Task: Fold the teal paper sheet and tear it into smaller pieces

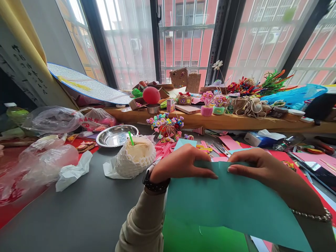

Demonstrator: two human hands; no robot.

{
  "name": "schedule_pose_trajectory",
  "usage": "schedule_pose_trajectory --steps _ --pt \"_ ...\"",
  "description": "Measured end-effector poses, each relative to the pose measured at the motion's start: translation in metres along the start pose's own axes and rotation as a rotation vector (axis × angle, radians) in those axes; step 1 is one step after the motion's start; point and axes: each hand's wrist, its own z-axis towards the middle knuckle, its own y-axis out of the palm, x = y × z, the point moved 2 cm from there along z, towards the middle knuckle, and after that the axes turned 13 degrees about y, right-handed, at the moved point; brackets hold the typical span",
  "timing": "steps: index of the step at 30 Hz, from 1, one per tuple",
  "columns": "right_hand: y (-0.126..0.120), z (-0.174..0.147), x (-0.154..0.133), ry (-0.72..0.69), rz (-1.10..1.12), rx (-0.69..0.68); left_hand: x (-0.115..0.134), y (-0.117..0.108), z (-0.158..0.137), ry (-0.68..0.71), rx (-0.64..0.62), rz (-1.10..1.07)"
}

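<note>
A large sheet of teal paper is held up by its top edge, with a crease near the middle. My left hand pinches that edge left of the crease, thumb in front and fingers behind. On the other side of the crease, my right hand grips the same edge between thumb and fingers. Under the teal sheet lies green paper, partly covered. A light blue piece of paper shows just beyond my left hand.
Left of my hands stands a coconut in white foam netting with a green straw. Behind it is a round metal tray. Scissors lie among paper scraps. Plastic bags fill the far left; craft flowers stand near the ledge.
</note>
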Motion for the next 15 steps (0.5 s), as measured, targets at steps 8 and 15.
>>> schedule_pose_trajectory --steps 8,15 --pt "0.0015 -0.0018 0.0021 0.028 0.113 0.01 0.0041 -0.001 -0.0008 0.008 0.014 0.008" --pt "0.0018 -0.0026 0.0 0.038 0.1 0.013 0.0031 -0.0002 -0.0008 -0.005 0.0 -0.009"
